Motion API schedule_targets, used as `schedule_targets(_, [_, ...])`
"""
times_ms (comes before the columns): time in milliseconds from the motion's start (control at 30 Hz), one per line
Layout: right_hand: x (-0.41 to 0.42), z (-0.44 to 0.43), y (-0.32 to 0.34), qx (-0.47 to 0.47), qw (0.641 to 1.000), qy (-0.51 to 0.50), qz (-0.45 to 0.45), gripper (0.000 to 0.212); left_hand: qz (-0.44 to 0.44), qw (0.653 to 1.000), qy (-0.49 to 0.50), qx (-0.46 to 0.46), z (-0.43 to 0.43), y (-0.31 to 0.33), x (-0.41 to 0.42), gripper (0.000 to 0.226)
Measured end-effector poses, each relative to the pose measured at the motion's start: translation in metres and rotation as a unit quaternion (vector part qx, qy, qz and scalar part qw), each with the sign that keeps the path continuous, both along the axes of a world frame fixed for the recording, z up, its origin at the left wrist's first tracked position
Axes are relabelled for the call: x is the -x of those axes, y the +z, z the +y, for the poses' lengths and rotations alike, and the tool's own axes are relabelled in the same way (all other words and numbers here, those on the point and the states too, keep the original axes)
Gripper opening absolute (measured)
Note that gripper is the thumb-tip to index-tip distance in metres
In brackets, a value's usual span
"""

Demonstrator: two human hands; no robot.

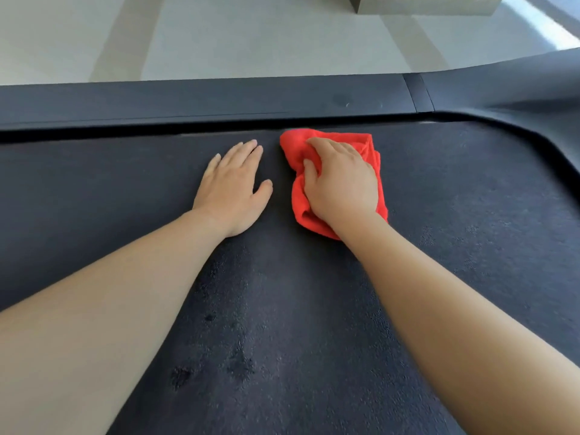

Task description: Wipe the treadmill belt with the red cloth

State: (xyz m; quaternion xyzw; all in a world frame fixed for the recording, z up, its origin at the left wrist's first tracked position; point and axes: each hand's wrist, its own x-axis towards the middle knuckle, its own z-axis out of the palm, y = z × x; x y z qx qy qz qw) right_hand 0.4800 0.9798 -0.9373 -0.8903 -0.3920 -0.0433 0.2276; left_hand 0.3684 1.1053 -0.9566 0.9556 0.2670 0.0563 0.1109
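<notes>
The right hand (342, 180) is pressing down on the bunched red cloth (370, 152), fingers curled into it, scrubbing the treadmill belt (470, 215) just short of the side rail (219, 102). Beside that grip, the left hand (233, 186) is lying flat, fingers spread, likely bracing.

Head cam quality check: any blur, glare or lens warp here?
Head view: the treadmill belt edge bows at right from wide-angle warp; soft blur overall; daylight bands on the floor; red cloth oversaturated; no glare on the belt.
</notes>
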Motion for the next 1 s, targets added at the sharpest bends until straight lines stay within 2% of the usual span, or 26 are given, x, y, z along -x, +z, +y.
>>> schedule_targets(300, [0.008, 0.002, 0.005, 0.066, 0.998, 0.008, 0.006, 0.037, -0.034, 0.999, 0.016, -0.01, -0.004, 0.001, 0.004, 0.056])
schedule_targets(467, [0.052, -0.024, 0.01, 0.099, 0.994, 0.032, 0.018, 0.04, -0.033, 0.999, 0.035, 0.008, -0.036, 0.001, 0.054, 0.053])
schedule_targets(633, [0.111, -0.055, 0.008, 0.089, 0.995, 0.053, 0.007, 0.038, -0.015, 1.0, -0.014, 0.019, -0.063, 0.003, 0.123, 0.053])
schedule_targets(767, [0.16, -0.078, 0.008, 0.084, 0.993, 0.077, -0.011, 0.036, -0.009, 0.999, -0.015, 0.027, -0.078, 0.006, 0.166, 0.054])
schedule_targets(867, [0.191, -0.094, 0.003, 0.073, 0.992, 0.099, -0.022, 0.038, -0.014, 0.999, -0.006, 0.035, -0.083, 0.005, 0.184, 0.055])
schedule_targets(1000, [0.188, -0.088, 0.002, 0.066, 0.994, 0.082, -0.017, 0.041, -0.019, 0.999, 0.006, 0.029, -0.074, 0.005, 0.183, 0.057])
